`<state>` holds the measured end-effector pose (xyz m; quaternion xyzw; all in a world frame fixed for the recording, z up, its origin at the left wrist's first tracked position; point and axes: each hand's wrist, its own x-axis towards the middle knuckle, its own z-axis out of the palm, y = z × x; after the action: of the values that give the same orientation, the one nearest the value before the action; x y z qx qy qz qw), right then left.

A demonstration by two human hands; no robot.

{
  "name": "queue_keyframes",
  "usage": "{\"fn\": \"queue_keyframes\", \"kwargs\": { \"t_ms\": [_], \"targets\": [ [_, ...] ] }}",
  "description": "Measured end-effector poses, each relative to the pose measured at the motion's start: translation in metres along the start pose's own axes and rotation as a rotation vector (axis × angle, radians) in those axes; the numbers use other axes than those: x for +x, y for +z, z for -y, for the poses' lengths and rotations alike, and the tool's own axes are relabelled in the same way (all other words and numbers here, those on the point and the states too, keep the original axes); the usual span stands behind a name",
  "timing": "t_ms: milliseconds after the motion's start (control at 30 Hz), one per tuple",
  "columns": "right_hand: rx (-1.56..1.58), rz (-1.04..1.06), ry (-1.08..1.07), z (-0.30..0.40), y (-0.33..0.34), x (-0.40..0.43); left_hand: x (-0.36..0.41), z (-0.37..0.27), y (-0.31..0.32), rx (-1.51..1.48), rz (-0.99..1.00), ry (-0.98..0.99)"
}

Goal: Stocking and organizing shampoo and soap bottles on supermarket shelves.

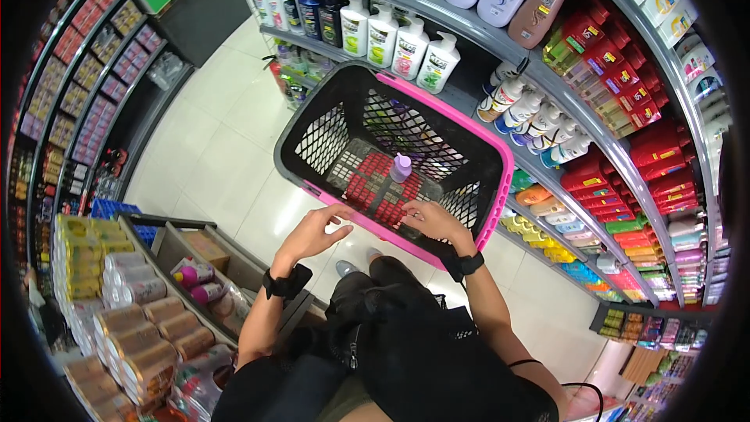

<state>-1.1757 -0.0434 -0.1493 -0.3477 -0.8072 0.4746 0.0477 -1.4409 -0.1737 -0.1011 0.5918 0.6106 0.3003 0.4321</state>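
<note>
A black plastic shopping basket with a pink handle is in front of me, beside the shelves. Inside it, a small bottle with a purple pump top stands upright on the mesh bottom. My left hand is at the basket's near left edge, fingers apart and curled, with nothing in it. Over the near right part of the basket is my right hand, fingers bent and apart, holding nothing; it does not touch the bottle. Both wrists wear black bands.
Shelves of shampoo and pump bottles curve from ahead to the right. At the near left stand packs of cans and a bin with purple bottles. Further left is another stocked shelf. Pale floor tiles lie between.
</note>
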Motion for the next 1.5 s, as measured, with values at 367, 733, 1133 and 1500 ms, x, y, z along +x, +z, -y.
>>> {"fn": "queue_keyframes", "kwargs": {
  "t_ms": [367,733,1133,1500],
  "targets": [
    [-0.034,-0.108,0.183,-0.064,0.01,0.087,0.111,0.017,-0.012,0.274,0.429,0.091],
    [-0.029,-0.228,0.767,-0.091,0.061,0.13,0.2,0.123,0.043,0.358,0.567,-0.103],
    [-0.062,-0.469,0.698,-0.096,0.119,0.129,0.204,0.185,0.089,0.458,0.603,-0.302],
    [-0.109,-0.353,0.686,-0.103,0.11,0.135,0.202,0.187,0.082,0.464,0.657,-0.411]
  ]
}}
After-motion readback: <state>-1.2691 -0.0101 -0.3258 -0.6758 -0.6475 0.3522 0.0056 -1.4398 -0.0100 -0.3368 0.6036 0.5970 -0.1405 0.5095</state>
